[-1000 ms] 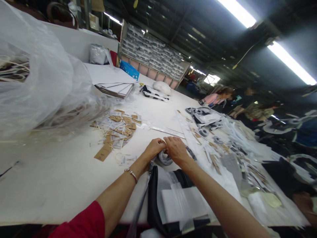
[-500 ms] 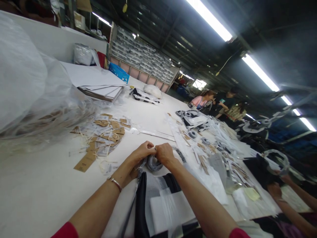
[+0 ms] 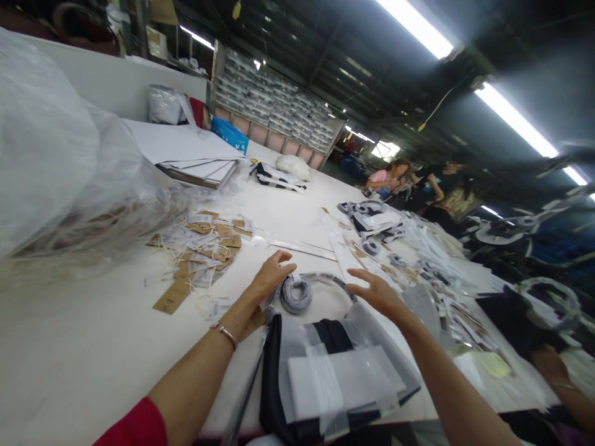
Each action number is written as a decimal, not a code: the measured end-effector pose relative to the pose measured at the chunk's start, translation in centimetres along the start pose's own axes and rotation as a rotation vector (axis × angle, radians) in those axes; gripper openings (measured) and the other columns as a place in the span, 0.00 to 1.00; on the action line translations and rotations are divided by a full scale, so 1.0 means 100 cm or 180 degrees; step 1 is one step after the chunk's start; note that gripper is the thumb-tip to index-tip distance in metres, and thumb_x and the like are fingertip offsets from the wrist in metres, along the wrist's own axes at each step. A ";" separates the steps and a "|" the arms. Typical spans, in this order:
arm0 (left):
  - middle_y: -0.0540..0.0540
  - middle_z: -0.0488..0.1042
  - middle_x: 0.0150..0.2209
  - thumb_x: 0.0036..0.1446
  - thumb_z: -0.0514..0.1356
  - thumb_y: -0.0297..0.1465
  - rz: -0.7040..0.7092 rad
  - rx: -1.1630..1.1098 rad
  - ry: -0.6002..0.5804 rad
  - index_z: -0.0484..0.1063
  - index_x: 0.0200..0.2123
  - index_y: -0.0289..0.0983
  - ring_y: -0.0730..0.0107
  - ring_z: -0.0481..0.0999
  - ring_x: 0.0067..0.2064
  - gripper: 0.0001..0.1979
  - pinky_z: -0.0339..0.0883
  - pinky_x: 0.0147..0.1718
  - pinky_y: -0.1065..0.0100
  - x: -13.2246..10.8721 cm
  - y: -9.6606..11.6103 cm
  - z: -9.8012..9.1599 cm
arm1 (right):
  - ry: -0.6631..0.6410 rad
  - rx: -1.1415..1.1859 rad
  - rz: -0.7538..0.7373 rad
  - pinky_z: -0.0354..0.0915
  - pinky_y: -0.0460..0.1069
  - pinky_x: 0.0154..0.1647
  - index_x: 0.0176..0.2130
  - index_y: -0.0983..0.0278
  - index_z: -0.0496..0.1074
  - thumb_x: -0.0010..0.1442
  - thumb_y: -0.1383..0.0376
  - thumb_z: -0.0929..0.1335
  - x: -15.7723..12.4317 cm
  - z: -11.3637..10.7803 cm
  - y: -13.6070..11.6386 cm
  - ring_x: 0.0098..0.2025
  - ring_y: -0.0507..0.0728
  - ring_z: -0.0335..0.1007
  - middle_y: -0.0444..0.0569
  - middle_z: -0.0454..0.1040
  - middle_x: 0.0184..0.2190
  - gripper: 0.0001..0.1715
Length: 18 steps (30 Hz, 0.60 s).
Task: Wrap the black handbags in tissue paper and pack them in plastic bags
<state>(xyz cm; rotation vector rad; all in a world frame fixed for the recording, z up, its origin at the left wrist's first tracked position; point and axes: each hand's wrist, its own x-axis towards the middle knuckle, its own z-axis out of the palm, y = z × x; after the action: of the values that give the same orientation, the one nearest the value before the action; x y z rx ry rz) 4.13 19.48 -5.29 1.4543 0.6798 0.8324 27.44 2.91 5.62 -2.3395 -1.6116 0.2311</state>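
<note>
A black bag (image 3: 272,384) lies on the table right in front of me, with white paper (image 3: 344,379) and clear film taped over its front. Just beyond its top edge sits a grey wrapped coil (image 3: 296,295). A curved, film-wrapped handle (image 3: 328,278) arches to the right of the coil. My left hand (image 3: 273,277) is at the coil's left side, thumb and forefinger apart; its lower fingers are partly hidden. My right hand (image 3: 374,292) hovers by the handle's right end with its fingers spread and nothing in them.
Brown paper tags with strings (image 3: 209,248) lie in a heap at left, near a large clear plastic bag (image 3: 93,179). White sheets (image 3: 186,145) are stacked behind. More wrapped bags (image 3: 372,218) lie to the right. A co-worker's arm (image 3: 553,371) reaches in at far right.
My hands were together over the coil and are now apart. The right hand has moved off to the right, uncovering the coil, the handle and more of the bag's front.
</note>
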 end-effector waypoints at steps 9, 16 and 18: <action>0.43 0.78 0.41 0.45 0.65 0.42 0.0169 0.0491 -0.0527 0.75 0.40 0.36 0.55 0.76 0.46 0.20 0.67 0.49 0.59 0.001 -0.004 0.009 | 0.1325 0.1494 0.1448 0.72 0.56 0.44 0.36 0.65 0.79 0.50 0.42 0.67 -0.125 0.027 0.116 0.40 0.65 0.77 0.55 0.81 0.36 0.32; 0.38 0.76 0.47 0.56 0.52 0.51 0.0078 0.0929 -0.0308 0.69 0.48 0.30 0.56 0.75 0.48 0.30 0.68 0.49 0.59 0.005 -0.002 0.004 | 0.1331 0.1871 0.1299 0.70 0.53 0.39 0.34 0.63 0.78 0.48 0.42 0.69 -0.126 0.075 0.123 0.39 0.65 0.76 0.51 0.81 0.33 0.28; 0.36 0.75 0.49 0.56 0.50 0.52 0.0106 0.1132 -0.0303 0.68 0.50 0.30 0.54 0.74 0.50 0.33 0.66 0.52 0.57 0.004 0.007 0.005 | 0.1313 0.1969 0.1181 0.69 0.52 0.39 0.33 0.62 0.78 0.48 0.43 0.69 -0.124 0.075 0.123 0.38 0.64 0.76 0.50 0.80 0.32 0.26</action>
<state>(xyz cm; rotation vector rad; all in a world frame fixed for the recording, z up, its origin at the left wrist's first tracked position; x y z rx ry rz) 4.68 19.51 -4.57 1.8169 0.7598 0.6847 31.67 -11.59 -5.89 -1.9963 -0.7638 0.2565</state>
